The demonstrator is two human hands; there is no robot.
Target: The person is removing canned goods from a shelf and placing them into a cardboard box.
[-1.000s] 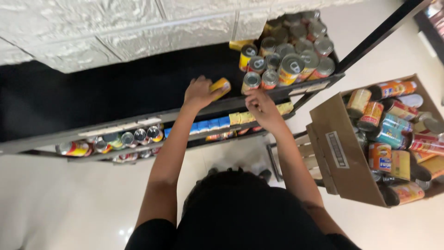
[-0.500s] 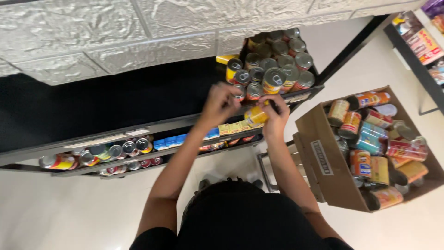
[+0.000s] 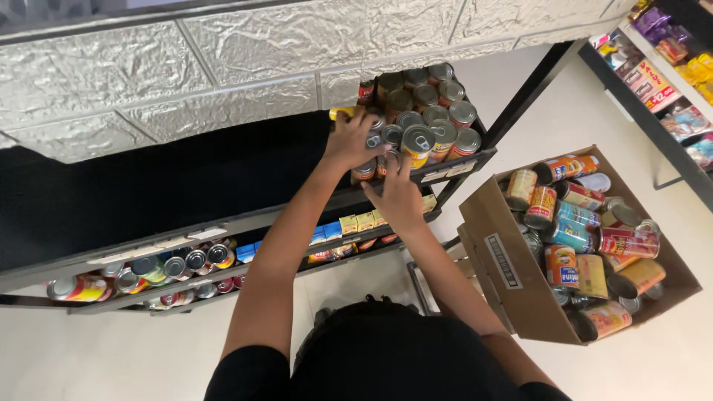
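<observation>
On the black top shelf (image 3: 223, 186), at its right end, we have both hands among a block of upright cans (image 3: 427, 111) with ring-pull lids. Our left hand (image 3: 350, 141) lies over the block's near left corner, fingers curled down around a can; a bit of yellow label shows past the fingertips, but the hand covers most of it, so we cannot tell the can's full colour. Our right hand (image 3: 399, 194) sits just in front of the block at the shelf's edge, fingers bent up against a silver-lidded can (image 3: 387, 157); how firmly it grips is hidden by the knuckles. The lower shelf (image 3: 186, 261) carries more cans lying on their sides, partly hidden under the top shelf, and small yellow and blue packs (image 3: 349, 225) show past our forearms. To the right, well apart, an open cardboard box (image 3: 505, 260) holds mixed cans, some standing, some lying. Another shelf (image 3: 672, 56) of packets is cut off at the upper right corner.
</observation>
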